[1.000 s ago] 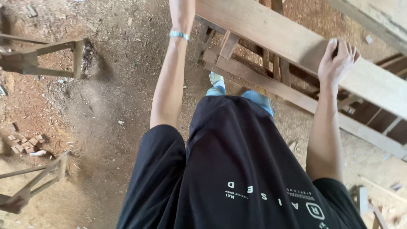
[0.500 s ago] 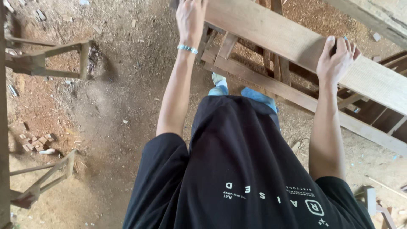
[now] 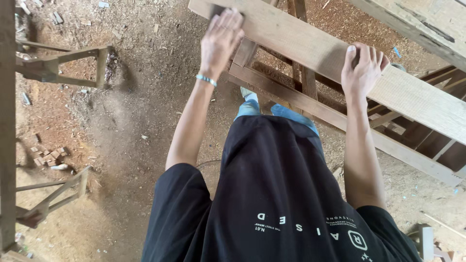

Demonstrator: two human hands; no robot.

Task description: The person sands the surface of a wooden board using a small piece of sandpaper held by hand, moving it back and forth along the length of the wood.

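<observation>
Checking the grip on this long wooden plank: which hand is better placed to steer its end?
Probably the left hand: it lies flat near the plank's end, while the right hand grips the near edge farther along.

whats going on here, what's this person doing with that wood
A person in a black shirt stands on a sawdust-covered dirt floor with both hands on a long wooden plank. The left hand lies flat near its end and the right hand grips its near edge. The plank lies across a wooden frame.

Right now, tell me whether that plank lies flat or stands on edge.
Flat. The plank shows its broad face upward, with the left hand and right hand on it.
</observation>
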